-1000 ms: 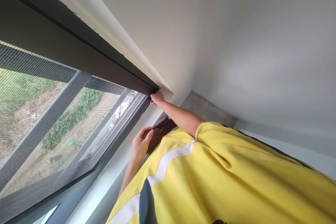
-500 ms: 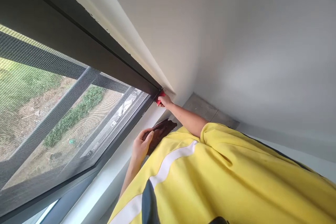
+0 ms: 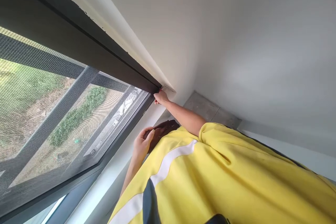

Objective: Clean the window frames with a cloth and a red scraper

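My left hand (image 3: 142,142) is closed around a dark brown, wrinkled cloth (image 3: 165,128), held low in front of my body near the window sill. My right hand (image 3: 161,98) reaches forward to the bottom corner of the dark window frame (image 3: 136,69). Its fingers are wrapped round a small red object (image 3: 161,89), which shows only as a sliver now; its exact kind cannot be made out. The hand rests against the corner where frame, white sill (image 3: 152,113) and wall edge meet.
A mesh screen (image 3: 70,126) fills the window on the left, with greenery and soil outside. White walls (image 3: 252,42) rise ahead and to the right. Grey floor tiles (image 3: 203,106) show beyond my right forearm. My yellow shirt (image 3: 210,175) covers the lower view.
My right hand has turned and shifted slightly up and left at the corner, covering most of the red object. The cloth has shifted a little in my left hand, which stays almost in place.
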A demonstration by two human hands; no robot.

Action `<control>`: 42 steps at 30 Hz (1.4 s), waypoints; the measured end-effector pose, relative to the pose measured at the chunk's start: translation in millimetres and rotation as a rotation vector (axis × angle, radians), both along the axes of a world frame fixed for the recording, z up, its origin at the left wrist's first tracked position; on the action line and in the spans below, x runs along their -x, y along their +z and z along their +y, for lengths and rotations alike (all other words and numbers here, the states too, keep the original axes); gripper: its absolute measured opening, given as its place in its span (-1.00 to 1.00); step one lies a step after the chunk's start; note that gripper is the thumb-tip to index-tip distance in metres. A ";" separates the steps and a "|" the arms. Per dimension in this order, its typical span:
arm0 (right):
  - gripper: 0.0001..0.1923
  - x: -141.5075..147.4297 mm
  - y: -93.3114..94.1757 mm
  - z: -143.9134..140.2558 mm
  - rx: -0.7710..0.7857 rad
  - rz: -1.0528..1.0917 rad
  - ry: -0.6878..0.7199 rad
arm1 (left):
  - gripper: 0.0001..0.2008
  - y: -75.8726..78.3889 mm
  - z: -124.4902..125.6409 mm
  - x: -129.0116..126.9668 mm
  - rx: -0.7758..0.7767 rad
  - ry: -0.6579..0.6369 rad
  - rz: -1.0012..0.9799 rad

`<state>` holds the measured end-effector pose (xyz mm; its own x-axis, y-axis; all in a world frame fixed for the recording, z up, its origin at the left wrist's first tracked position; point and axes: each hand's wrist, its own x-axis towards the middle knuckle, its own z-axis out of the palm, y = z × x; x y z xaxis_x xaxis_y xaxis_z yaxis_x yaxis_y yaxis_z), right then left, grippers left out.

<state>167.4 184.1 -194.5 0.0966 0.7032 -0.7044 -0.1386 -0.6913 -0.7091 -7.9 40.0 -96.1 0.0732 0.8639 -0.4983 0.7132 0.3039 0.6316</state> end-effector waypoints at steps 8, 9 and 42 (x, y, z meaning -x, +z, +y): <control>-0.84 4.7 -7.5 9.9 0.000 0.002 0.024 | -0.54 -5.1 1.8 2.4 -0.007 -0.024 -0.028; -0.84 5.2 -8.1 10.4 0.007 0.007 0.020 | -0.54 -5.4 2.1 2.6 -0.012 -0.030 -0.029; -0.86 5.9 -19.7 7.7 -0.014 0.154 -0.025 | -0.55 -2.7 0.8 -2.8 0.013 -0.036 -0.041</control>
<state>161.5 191.8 -214.2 0.0057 0.7116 -0.7025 -0.2640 -0.6766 -0.6875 -5.1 40.8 -98.8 0.1250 0.8539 -0.5052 0.6976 0.2865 0.6567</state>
